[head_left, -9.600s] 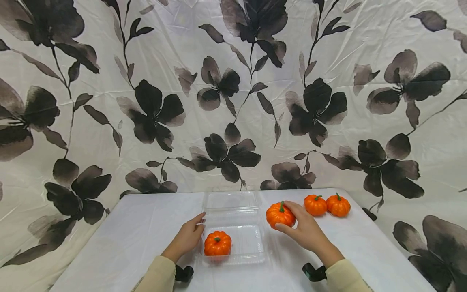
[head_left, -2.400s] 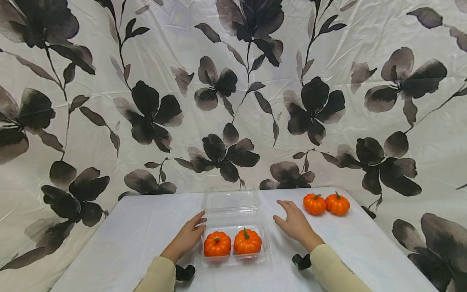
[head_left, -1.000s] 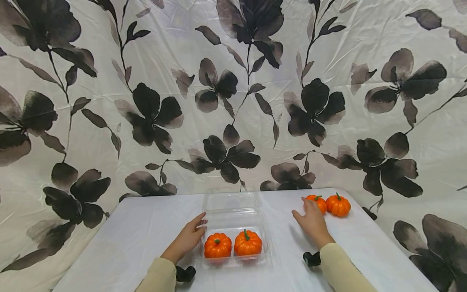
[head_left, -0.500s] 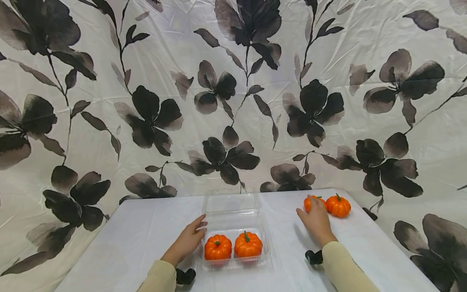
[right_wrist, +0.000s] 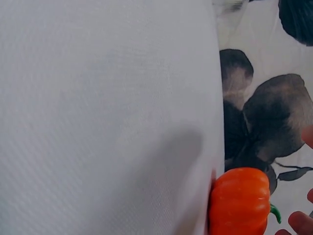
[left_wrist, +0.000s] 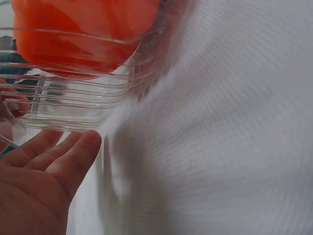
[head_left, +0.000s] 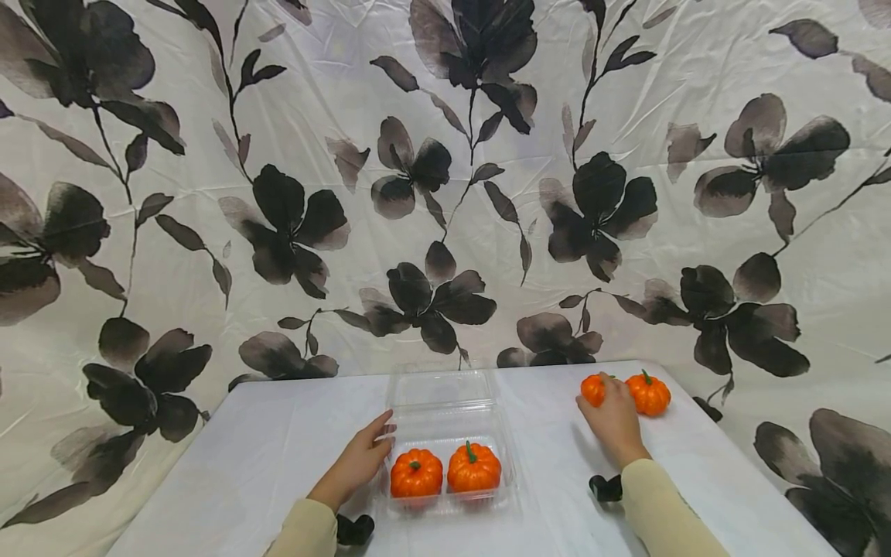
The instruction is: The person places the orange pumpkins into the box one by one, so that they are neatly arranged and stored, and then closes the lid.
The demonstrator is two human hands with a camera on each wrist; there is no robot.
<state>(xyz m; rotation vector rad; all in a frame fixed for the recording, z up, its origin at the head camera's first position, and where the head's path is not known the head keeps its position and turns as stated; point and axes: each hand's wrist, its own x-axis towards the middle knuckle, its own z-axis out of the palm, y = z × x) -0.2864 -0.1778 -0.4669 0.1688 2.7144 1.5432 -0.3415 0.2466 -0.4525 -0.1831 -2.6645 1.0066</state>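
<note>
My left hand (head_left: 358, 464) lies along the left side of a hinged clear plastic clamshell box (head_left: 452, 504). The left wrist view shows its extended fingers (left_wrist: 76, 159) against the ribbed side wall (left_wrist: 73, 100). Inside the box's near half, a left orange toy pumpkin (head_left: 416, 474) and a right one (head_left: 474, 467) sit side by side. At the back right, my right hand (head_left: 614, 422) reaches over a third pumpkin (head_left: 592, 390) and partly hides it. In the right wrist view, the fingertips (right_wrist: 301, 223) are spread above a pumpkin (right_wrist: 239, 203), with a gap showing.
Another orange pumpkin (head_left: 649, 394) with a green stem stands just right of my right hand. The box's lid (head_left: 442, 388) lies folded back toward the rear edge of the white-covered table (head_left: 278, 441). A floral curtain (head_left: 418, 232) hangs behind.
Earlier my right hand held a pumpkin, which now sits in the box's right side. Since then it has moved right and back to the remaining pair. The left hand has stayed at the box.
</note>
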